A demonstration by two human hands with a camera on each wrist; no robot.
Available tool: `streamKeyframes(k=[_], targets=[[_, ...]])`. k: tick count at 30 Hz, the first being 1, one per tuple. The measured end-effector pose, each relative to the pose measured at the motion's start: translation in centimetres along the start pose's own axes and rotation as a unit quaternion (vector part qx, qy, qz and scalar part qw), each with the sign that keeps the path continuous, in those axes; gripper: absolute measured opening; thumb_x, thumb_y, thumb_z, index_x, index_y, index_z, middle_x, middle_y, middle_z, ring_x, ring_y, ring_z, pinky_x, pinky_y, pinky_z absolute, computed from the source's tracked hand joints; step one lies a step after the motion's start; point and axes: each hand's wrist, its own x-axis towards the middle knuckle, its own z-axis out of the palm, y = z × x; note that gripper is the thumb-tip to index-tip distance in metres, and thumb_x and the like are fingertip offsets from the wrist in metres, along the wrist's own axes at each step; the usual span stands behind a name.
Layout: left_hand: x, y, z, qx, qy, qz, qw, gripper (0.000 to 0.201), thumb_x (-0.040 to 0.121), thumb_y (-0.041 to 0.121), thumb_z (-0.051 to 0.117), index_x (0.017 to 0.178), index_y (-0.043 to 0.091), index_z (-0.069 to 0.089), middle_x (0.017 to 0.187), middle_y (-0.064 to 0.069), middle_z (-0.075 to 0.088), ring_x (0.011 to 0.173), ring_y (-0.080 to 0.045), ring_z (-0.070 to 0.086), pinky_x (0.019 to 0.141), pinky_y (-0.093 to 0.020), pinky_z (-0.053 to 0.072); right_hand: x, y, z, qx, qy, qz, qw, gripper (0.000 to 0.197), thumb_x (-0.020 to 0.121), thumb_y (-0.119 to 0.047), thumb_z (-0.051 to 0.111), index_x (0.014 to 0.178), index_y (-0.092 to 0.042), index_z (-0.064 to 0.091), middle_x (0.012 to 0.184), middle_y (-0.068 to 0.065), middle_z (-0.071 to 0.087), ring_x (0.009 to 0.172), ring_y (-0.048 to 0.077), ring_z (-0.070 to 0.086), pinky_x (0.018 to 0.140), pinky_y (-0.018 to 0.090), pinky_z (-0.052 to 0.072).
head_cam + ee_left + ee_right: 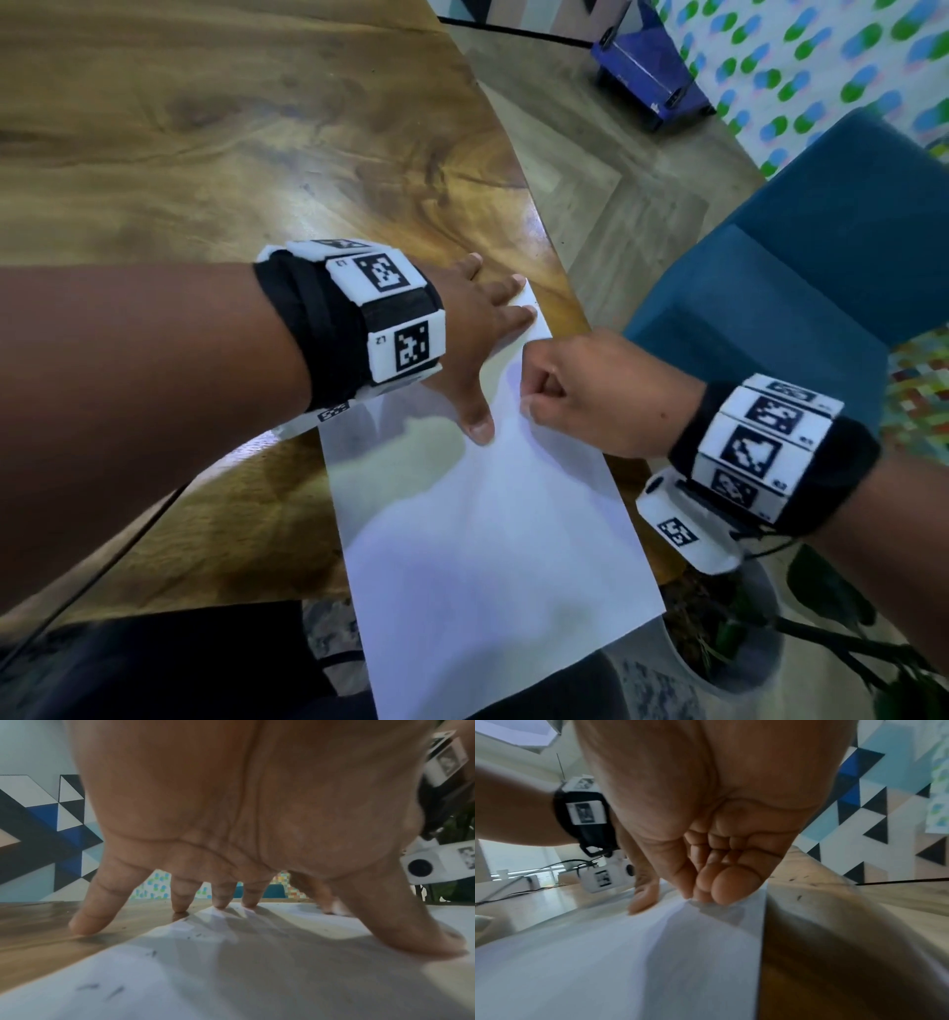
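A long white sheet of paper point(488, 539) lies on the wooden table point(205, 154) near its right edge, its near end hanging over the front edge. My left hand point(477, 339) rests on the far end with straight, spread fingers; thumb point(424, 939) and two fingertips press the paper point(231, 973), while the other fingers touch wood. My right hand point(575, 390) is curled into a fist. Its folded fingers point(721, 886) press down on the paper point(628, 963) beside the left thumb, close to the sheet's right edge. A faint crease runs lengthwise along the sheet.
The table's edge runs diagonally just right of the paper. Beyond it stand a blue upholstered chair point(821, 288), a potted plant point(729, 632) on the floor and a blue box point(652, 77) farther back. A dark cable point(77, 580) crosses the table's near left corner.
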Motion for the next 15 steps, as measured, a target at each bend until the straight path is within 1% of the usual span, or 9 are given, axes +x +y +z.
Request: streamKeyframes(k=[2, 4, 7, 10, 13, 15], targets=[[0.0, -0.1, -0.1, -0.002, -0.003, 0.002, 1.0, 0.131, 0.066, 0.081, 0.071, 0.161, 0.037, -0.009, 0.169, 0.008, -0.017, 0.155, -0.035, -0.012, 0.114, -0.061, 0.026, 1.7, 1.0, -0.6, 0.017, 0.038, 0.035, 0.999, 0.007, 0.086, -0.027, 0.064, 0.081, -0.024, 0.063, 0.075, -0.008, 0.066, 0.075, 0.013, 0.062, 0.065, 0.026, 0.045], [0.0, -0.1, -0.1, -0.002, -0.006, 0.003, 1.0, 0.131, 0.066, 0.081, 0.071, 0.16, 0.038, -0.01, 0.169, 0.008, -0.017, 0.155, -0.036, -0.011, 0.112, -0.063, 0.028, 3.5, 2.0, -1.3, 0.032, 0.078, 0.067, 0.994, 0.007, 0.087, -0.026, 0.066, 0.081, -0.022, 0.064, 0.08, -0.004, 0.068, 0.079, 0.016, 0.063, 0.065, 0.026, 0.043], [0.1, -0.1, 0.0, -0.001, -0.012, 0.0, 1.0, 0.132, 0.066, 0.083, 0.069, 0.161, 0.037, -0.01, 0.169, 0.009, -0.019, 0.155, -0.036, -0.011, 0.11, -0.064, 0.032, 4.6, 2.8, -1.5, 0.023, 0.101, 0.084, 0.991, 0.011, 0.09, -0.028, 0.064, 0.084, -0.019, 0.063, 0.082, 0.001, 0.067, 0.08, 0.019, 0.062, 0.062, 0.027, 0.041], [0.1, -0.1, 0.0, -0.007, -0.009, -0.001, 1.0, 0.132, 0.066, 0.081, 0.07, 0.161, 0.036, -0.01, 0.169, 0.009, -0.019, 0.155, -0.036, -0.013, 0.112, -0.062, 0.03, 2.8, 1.9, -0.9, 0.032, 0.091, 0.078, 0.992, 0.008, 0.089, -0.028, 0.062, 0.084, -0.022, 0.062, 0.08, -0.003, 0.067, 0.076, 0.016, 0.062, 0.059, 0.028, 0.044], [0.1, 0.1, 0.1, -0.001, -0.005, 0.0, 1.0, 0.132, 0.067, 0.081, 0.07, 0.161, 0.034, -0.009, 0.169, 0.007, -0.018, 0.155, -0.035, -0.013, 0.113, -0.06, 0.029, 0.0, -0.1, 0.7, 0.013, 0.04, 0.031, 0.999, 0.008, 0.087, -0.027, 0.061, 0.08, -0.022, 0.06, 0.072, -0.006, 0.066, 0.071, 0.014, 0.06, 0.064, 0.031, 0.049], [0.1, 0.1, 0.2, 0.007, -0.003, 0.0, 1.0, 0.132, 0.067, 0.081, 0.069, 0.161, 0.033, -0.009, 0.169, 0.007, -0.018, 0.155, -0.036, -0.013, 0.111, -0.06, 0.031, -0.6, -0.5, 1.1, 0.009, 0.027, 0.011, 1.0, 0.008, 0.086, -0.027, 0.06, 0.081, -0.021, 0.061, 0.07, -0.005, 0.066, 0.069, 0.013, 0.06, 0.066, 0.032, 0.051]])
